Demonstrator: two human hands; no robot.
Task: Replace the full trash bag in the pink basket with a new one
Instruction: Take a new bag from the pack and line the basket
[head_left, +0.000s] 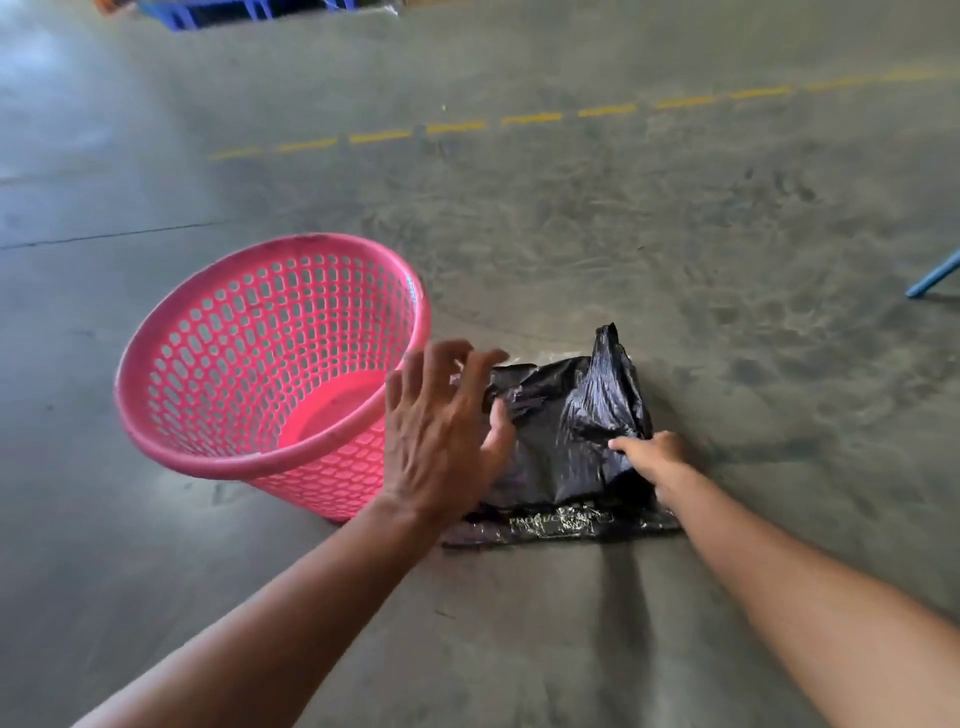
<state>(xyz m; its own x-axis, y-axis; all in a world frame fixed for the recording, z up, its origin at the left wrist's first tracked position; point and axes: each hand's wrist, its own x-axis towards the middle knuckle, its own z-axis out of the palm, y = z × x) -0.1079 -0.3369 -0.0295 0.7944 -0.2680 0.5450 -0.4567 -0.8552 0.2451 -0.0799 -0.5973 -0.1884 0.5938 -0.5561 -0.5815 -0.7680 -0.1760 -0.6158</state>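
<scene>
The pink basket (223, 364) stands on the concrete floor at the left, with nothing inside and no liner in it. Just right of it lies a pack of black trash bags (561, 441) with pale print along its near edge. My right hand (652, 460) pinches a black bag at the pack's right side, and part of that bag stands up in a crumpled peak. My left hand (441, 431) hovers over the pack's left end with fingers spread, holding nothing. No full trash bag is in view.
The grey concrete floor (675, 234) stretches all around, crossed by a dashed yellow line (530, 118) further off. A blue metal leg (932, 278) pokes in at the right edge. Blue objects (218, 10) sit at the top left.
</scene>
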